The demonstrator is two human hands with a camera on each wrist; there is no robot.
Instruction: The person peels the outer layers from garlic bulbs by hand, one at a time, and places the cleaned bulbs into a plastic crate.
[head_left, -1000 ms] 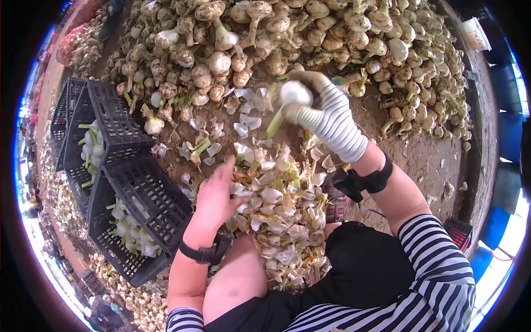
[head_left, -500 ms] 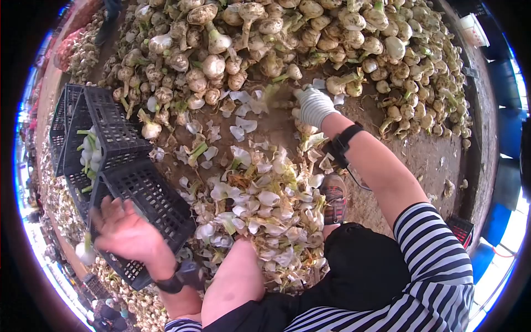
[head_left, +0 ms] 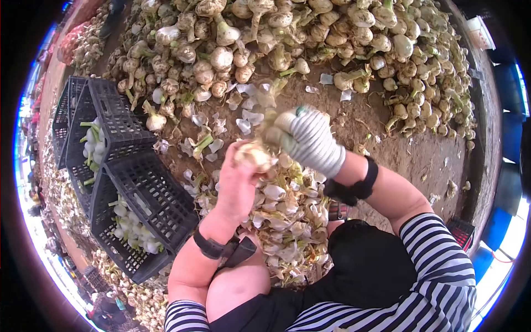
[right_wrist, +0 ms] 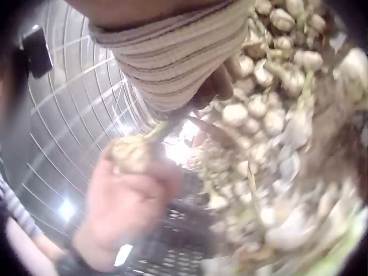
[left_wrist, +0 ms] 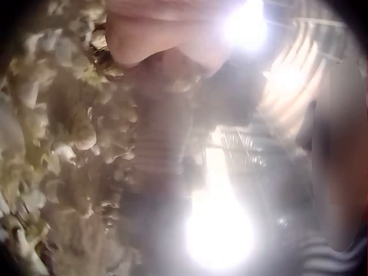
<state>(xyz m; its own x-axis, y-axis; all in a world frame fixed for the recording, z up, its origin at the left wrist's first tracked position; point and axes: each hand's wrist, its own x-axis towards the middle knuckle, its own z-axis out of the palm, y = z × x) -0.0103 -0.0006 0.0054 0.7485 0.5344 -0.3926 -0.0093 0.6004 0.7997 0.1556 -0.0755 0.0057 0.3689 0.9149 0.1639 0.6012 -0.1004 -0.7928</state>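
Observation:
My bare left hand [head_left: 235, 185] grips a garlic bulb [head_left: 255, 157] with dirty, pale outer skin, above a heap of peelings [head_left: 287, 232]. Close beside it is my right hand [head_left: 312, 138] in a striped white glove, its fingers curled round the bulb's stem. In the right wrist view the greenish stem [right_wrist: 156, 132] runs from the bulb up under the glove. A brownish strip [right_wrist: 215, 131] juts out from those gloved fingers, blurred. Something small and green [head_left: 301, 110] shows at the top of the glove. Glare washes out much of the left wrist view.
Black plastic crates [head_left: 149, 188] stand tilted at the left, holding white bulbs [head_left: 133, 227] with green stems. A large pile of unpeeled garlic [head_left: 332, 33] spreads across the far side. Loose skins [head_left: 249, 119] lie scattered on the brown ground. A white bucket [head_left: 480, 33] is at the far right.
The white peeled bulb left my right hand; my left hand swung out over the crates and came back. My right hand reached to the ground and returned, and both hands now hold another, unpeeled bulb.

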